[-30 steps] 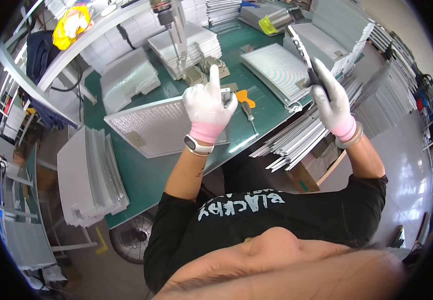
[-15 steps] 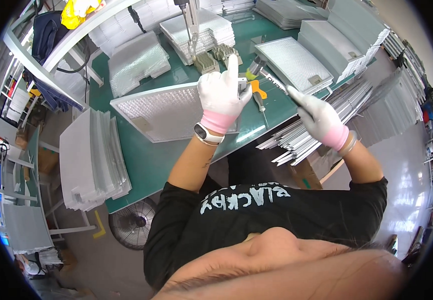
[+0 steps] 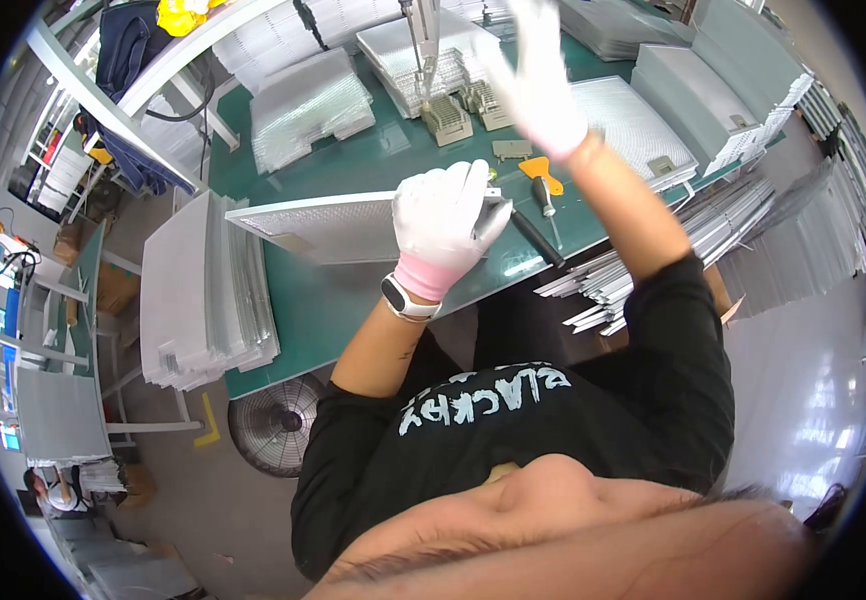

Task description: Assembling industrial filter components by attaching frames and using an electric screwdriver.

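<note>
Metal mesh, knit cloth, matt green top

The panel [image 3: 338,222] is dull silver metal with a fine mesh face; both gloves, left hand [image 3: 445,225] and right hand [image 3: 543,85], are white knit cloth, the left with a pink cuff. The table [image 3: 303,300] has a smooth matt green mat; the scraper [image 3: 541,180] has an orange plastic handle.

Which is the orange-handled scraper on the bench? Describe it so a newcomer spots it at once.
Start at the green bench and find the left hand on the flat mesh panel. Just beyond that hand lies the scraper, beside a black-handled tool. Its bright orange handle is the only orange thing on the green top.
</note>
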`<act>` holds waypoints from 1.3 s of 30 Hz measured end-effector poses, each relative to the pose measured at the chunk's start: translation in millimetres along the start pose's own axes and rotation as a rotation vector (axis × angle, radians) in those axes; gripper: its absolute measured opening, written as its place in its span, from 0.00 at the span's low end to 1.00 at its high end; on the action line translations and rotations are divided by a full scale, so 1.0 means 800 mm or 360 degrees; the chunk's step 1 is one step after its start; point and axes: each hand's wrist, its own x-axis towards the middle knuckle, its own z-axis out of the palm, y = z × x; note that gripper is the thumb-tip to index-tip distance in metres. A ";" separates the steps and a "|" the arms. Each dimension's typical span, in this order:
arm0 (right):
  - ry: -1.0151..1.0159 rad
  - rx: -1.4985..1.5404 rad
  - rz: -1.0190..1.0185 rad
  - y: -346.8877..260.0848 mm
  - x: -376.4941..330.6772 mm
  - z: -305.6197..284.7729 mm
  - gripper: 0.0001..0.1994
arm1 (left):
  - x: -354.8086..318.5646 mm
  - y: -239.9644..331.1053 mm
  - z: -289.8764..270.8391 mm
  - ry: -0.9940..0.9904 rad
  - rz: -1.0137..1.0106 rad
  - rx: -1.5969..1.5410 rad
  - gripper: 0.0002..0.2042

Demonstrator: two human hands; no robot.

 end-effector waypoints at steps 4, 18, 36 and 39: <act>0.0207 0.0342 0.0184 -0.013 0.140 0.023 0.28 | 0.008 -0.004 0.004 -0.0111 -0.0071 -0.0059 0.21; -0.0340 0.2891 0.1126 -0.013 0.152 -0.004 0.05 | 0.022 -0.023 0.055 0.0244 -0.0141 -0.0170 0.08; -0.0529 0.2883 0.1292 -0.061 0.124 0.000 0.17 | 0.011 -0.019 0.059 0.0184 -0.0278 -0.0314 0.07; -0.0650 0.3228 0.1100 -0.051 0.115 0.014 0.20 | 0.015 -0.015 0.057 0.0181 -0.0281 -0.0408 0.07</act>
